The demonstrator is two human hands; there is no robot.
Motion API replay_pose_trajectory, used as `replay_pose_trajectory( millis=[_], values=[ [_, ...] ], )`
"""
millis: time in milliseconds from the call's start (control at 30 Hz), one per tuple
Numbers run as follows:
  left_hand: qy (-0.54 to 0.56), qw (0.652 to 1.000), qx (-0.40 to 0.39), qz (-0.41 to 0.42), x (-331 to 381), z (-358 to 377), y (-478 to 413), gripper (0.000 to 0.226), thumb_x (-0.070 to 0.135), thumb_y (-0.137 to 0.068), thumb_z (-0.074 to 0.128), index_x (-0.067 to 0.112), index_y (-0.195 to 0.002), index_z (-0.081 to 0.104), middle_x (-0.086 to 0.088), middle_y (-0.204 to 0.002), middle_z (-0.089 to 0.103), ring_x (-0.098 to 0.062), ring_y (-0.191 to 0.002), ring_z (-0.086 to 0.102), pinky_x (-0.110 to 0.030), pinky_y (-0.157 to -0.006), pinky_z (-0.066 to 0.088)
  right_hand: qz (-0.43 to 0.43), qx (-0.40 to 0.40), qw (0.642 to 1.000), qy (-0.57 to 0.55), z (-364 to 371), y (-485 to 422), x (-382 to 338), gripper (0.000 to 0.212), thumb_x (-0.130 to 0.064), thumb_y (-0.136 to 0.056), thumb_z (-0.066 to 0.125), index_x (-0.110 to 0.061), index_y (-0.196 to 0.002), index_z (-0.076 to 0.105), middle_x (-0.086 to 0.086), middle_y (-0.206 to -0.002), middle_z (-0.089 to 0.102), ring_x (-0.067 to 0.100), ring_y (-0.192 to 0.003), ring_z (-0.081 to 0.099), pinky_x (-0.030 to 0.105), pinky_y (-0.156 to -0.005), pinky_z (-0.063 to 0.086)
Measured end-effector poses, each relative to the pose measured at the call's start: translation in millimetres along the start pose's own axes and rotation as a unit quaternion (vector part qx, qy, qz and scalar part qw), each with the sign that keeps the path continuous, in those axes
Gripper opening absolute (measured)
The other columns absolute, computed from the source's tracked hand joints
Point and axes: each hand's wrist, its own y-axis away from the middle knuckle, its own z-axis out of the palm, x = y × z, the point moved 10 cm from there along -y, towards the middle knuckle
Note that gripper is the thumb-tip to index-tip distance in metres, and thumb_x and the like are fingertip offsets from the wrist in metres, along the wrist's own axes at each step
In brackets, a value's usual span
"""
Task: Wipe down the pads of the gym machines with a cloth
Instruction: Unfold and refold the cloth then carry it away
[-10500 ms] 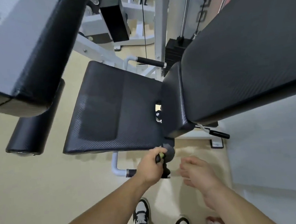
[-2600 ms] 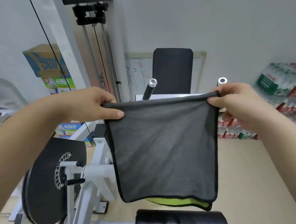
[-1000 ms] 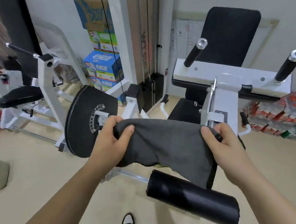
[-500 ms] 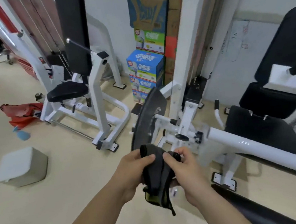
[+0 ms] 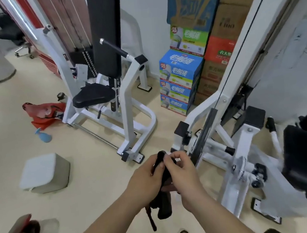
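1. At the lower centre of the frame, the left hand (image 5: 145, 179) and right hand (image 5: 181, 172) both grip the bunched dark cloth (image 5: 164, 200).
2. Its loose end hangs below them.
3. A seat pad (image 5: 93, 97) sits left of centre, well apart.
4. Stacked boxes (image 5: 183, 81) stand behind.

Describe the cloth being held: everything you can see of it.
The cloth is dark grey to black, soft-looking fabric, bunched into a narrow wad rather than spread out. The left hand and right hand both grip it in front of the person. A small fold pokes up above the fingers. The rest hangs below the hands, with a thin edge strip dangling lowest. Nothing else touches it.
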Motion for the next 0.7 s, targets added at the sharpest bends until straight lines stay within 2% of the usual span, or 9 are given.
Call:
replay_pose_trajectory(
  millis=[67, 133, 233, 300, 400, 467, 500, 600, 700],
  values=[
    [-0.022, 1.0, -0.005, 0.003, 0, -10, -19, 0.019, 0.046, -0.103, 0.048, 0.054, -0.117, 0.059, 0.024, -0.097, 0.071, 0.003, -0.094, 0.067, -0.033, -0.09, 0.057, 0.017, -0.007, 1.0, -0.022, 13, -22, -5, 0.022, -0.038, -0.102, 0.062, -0.016, -0.1, 0.062, 0.02, -0.096, 0.07, 0.028, -0.072, 0.071, 0.04, -0.054, 0.062],
    [-0.011, 1.0, -0.024, -0.005, -4, -18, -35, 0.021, 0.052, -0.094, 0.06, 0.053, -0.115, 0.058, 0.024, -0.1, 0.072, 0.002, -0.095, 0.069, -0.032, -0.09, 0.057, 0.063, -0.013, 0.997, -0.043, 28, -41, -6, 0.035, -0.048, -0.104, 0.052, -0.015, -0.101, 0.065, 0.016, -0.092, 0.071, 0.028, -0.076, 0.072, 0.036, -0.055, 0.058],
    [-0.015, 0.999, -0.042, -0.005, -22, -37, -68, 0.041, 0.046, -0.085, 0.073, 0.051, -0.121, 0.056, 0.022, -0.108, 0.072, 0.0, -0.101, 0.07, -0.033, -0.091, 0.059, 0.121, -0.048, 0.989, -0.066, 58, -71, -7, 0.06, -0.061, -0.104, 0.04, -0.011, -0.102, 0.074, 0.016, -0.088, 0.071, 0.031, -0.077, 0.072, 0.043, -0.072, 0.061],
    [0.001, 0.999, -0.039, -0.016, -44, -58, -101, 0.033, 0.031, -0.091, 0.07, 0.045, -0.118, 0.058, 0.017, -0.106, 0.075, -0.004, -0.099, 0.072, -0.036, -0.091, 0.06, 0.134, -0.091, 0.986, -0.039, 84, -97, -9, 0.065, -0.062, -0.105, 0.034, -0.014, -0.106, 0.076, 0.011, -0.093, 0.072, 0.026, -0.083, 0.072, 0.046, -0.084, 0.061],
    [0.006, 0.998, -0.033, -0.054, -96, -93, -163, 0.034, 0.017, -0.098, 0.06, 0.044, -0.119, 0.06, 0.01, -0.109, 0.074, -0.008, -0.101, 0.071, -0.039, -0.094, 0.059, 0.135, -0.111, 0.979, 0.101, 118, -144, -8, 0.057, -0.064, -0.106, 0.029, -0.032, -0.118, 0.075, -0.011, -0.108, 0.061, 0.012, -0.099, 0.059, 0.031, -0.087, 0.047],
    [-0.017, 0.996, -0.046, -0.076, -138, -112, -211, 0.037, 0.019, -0.098, 0.057, 0.041, -0.128, 0.059, 0.012, -0.11, 0.073, -0.011, -0.102, 0.07, -0.041, -0.095, 0.058, 0.147, -0.099, 0.974, 0.141, 142, -186, 11, 0.05, -0.063, -0.105, 0.031, -0.039, -0.122, 0.072, -0.013, -0.117, 0.052, 0.015, -0.111, 0.05, 0.031, -0.095, 0.039],
    [-0.036, 0.994, -0.053, -0.085, -160, -120, -236, 0.039, 0.02, -0.099, 0.056, 0.038, -0.133, 0.058, 0.012, -0.111, 0.072, -0.012, -0.102, 0.07, -0.04, -0.095, 0.057, 0.156, -0.085, 0.974, 0.139, 152, -208, 26, 0.043, -0.06, -0.106, 0.035, -0.039, -0.121, 0.07, -0.012, -0.121, 0.052, 0.015, -0.113, 0.05, 0.033, -0.097, 0.041],
    [-0.112, 0.987, -0.075, -0.09, -208, -133, -296, 0.041, 0.024, -0.1, 0.053, 0.04, -0.139, 0.052, 0.011, -0.107, 0.069, -0.016, -0.096, 0.067, -0.032, -0.086, 0.051, 0.162, -0.015, 0.981, 0.107, 170, -261, 67, 0.02, -0.043, -0.104, 0.051, -0.033, -0.107, 0.069, -0.006, -0.112, 0.065, 0.016, -0.101, 0.061, 0.033, -0.093, 0.05],
    [-0.134, 0.981, -0.095, -0.107, -269, -127, -349, 0.04, 0.026, -0.101, 0.052, 0.044, -0.136, 0.051, 0.01, -0.104, 0.07, -0.017, -0.092, 0.068, -0.03, -0.082, 0.051, 0.166, 0.024, 0.98, 0.104, 189, -316, 131, 0.021, -0.03, -0.102, 0.052, -0.02, -0.099, 0.07, -0.005, -0.089, 0.06, 0.016, -0.081, 0.055, 0.028, -0.076, 0.045]
  ],
)
